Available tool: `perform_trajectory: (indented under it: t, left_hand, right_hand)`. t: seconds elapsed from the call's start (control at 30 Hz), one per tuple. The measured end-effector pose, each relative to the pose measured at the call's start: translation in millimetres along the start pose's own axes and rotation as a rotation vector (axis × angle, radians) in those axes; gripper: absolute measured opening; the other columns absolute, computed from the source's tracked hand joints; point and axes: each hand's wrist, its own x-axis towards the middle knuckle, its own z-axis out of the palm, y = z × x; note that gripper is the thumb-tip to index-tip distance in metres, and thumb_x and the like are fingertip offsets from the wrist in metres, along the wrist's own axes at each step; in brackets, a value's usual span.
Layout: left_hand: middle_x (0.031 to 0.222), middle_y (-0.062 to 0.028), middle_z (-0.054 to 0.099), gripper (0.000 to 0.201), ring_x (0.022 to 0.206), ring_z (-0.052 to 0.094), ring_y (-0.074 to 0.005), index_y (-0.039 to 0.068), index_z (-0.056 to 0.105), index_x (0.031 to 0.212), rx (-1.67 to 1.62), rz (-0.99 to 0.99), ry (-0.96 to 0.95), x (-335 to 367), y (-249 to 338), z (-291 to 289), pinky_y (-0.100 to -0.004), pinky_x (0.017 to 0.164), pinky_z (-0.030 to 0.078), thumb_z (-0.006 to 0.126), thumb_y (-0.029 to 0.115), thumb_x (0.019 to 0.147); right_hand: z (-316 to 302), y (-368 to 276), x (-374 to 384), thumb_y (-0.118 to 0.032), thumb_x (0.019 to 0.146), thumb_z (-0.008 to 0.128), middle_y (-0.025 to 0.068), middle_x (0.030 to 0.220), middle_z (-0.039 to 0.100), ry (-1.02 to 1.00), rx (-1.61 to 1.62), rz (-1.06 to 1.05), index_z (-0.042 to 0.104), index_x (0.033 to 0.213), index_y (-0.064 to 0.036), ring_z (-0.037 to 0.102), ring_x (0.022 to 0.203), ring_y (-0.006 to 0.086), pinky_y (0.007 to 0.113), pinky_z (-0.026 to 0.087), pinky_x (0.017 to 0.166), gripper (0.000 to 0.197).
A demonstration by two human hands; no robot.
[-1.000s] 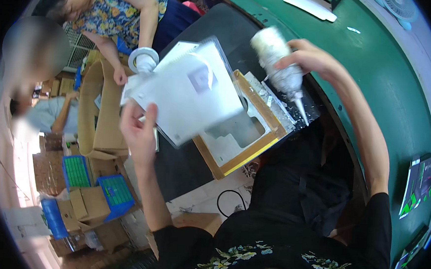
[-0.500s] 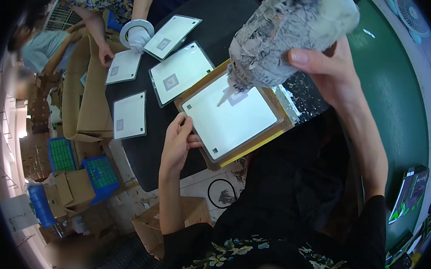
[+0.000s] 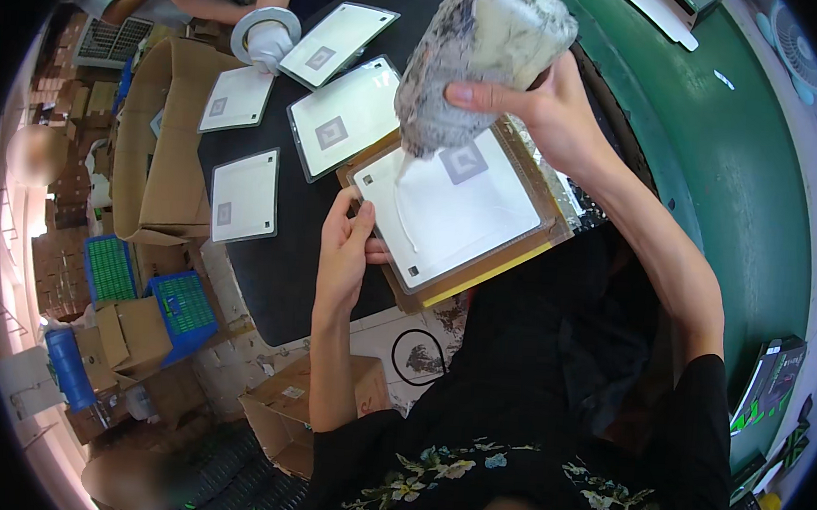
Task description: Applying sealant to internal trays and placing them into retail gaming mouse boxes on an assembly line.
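Left hand (image 3: pixel 345 251) now clamped on the wooden frame (image 3: pixel 482 269) edge; right hand (image 3: pixel 539 109) wrapped round the crusted bottle (image 3: pixel 481 58), tipped lower than before, nozzle over the white panel (image 3: pixel 458 216); beyond, loose panels (image 3: pixel 342 115)

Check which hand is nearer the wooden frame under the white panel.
Left. The left hand grips the wooden frame's left edge; the right hand holds a smeared bottle above it.
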Motion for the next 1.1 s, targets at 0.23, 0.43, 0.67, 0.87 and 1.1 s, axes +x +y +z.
perform_trajectory:
  t: [0.23,0.43,0.67,0.87,1.1]
  left_hand:
    - [0.087,-0.0067,0.067,0.027,0.063,0.065,-0.0076,0.003,0.047,0.123,0.041,0.040,0.063,-1.1,1.8,9.7,-0.0194,0.053,0.055,0.044,0.022,0.105]
    - [0.074,0.0052,0.054,0.028,0.054,0.041,0.0034,0.004,0.049,0.126,0.030,0.035,0.100,-2.5,4.2,16.5,-0.0134,0.043,0.032,0.046,0.022,0.105]
    - [0.075,-0.0003,0.062,0.030,0.057,0.057,-0.0015,0.003,0.046,0.127,0.018,0.073,0.043,-2.9,-2.4,9.4,-0.0165,0.049,0.049,0.045,0.022,0.105]
    - [0.085,0.0001,0.063,0.041,0.062,0.058,-0.0011,0.005,0.039,0.142,-0.010,0.066,0.065,-6.4,0.3,11.7,-0.0167,0.049,0.046,0.046,0.020,0.104]
    - [0.125,-0.0118,0.059,0.052,0.092,0.069,-0.0149,0.006,0.024,0.151,-0.041,0.088,-0.074,-11.8,9.2,12.3,-0.0294,0.066,0.062,0.043,0.012,0.103]
  right_hand:
    - [-22.0,-22.2,-24.7,-0.002,0.069,0.084,0.0115,0.113,0.068,-0.090,0.025,-0.080,0.061,0.120,0.0012,0.064,0.107,0.0203,0.035,0.047,0.099,0.057]
    - [-45.8,-17.9,-4.5,-0.005,0.068,0.085,0.0111,0.115,0.066,0.024,-0.152,0.017,0.055,0.126,0.0021,0.062,0.110,0.0222,0.037,0.047,0.098,0.066]
    - [-51.6,-38.9,-4.9,-0.003,0.066,0.085,0.0127,0.114,0.066,-0.012,-0.241,-0.030,0.054,0.129,0.0014,0.063,0.109,0.0240,0.038,0.047,0.098,0.070]
    - [-63.9,-53.1,-26.5,-0.026,0.076,0.078,0.0159,0.123,0.061,-0.037,-0.201,-0.030,0.052,0.129,0.0022,0.058,0.117,0.0253,0.043,0.043,0.103,0.066]
    - [-98.6,-55.7,-10.8,-0.042,0.076,0.078,0.0144,0.116,0.064,0.048,-0.242,0.166,0.056,0.127,-0.0008,0.063,0.108,0.0214,0.036,0.047,0.097,0.069]
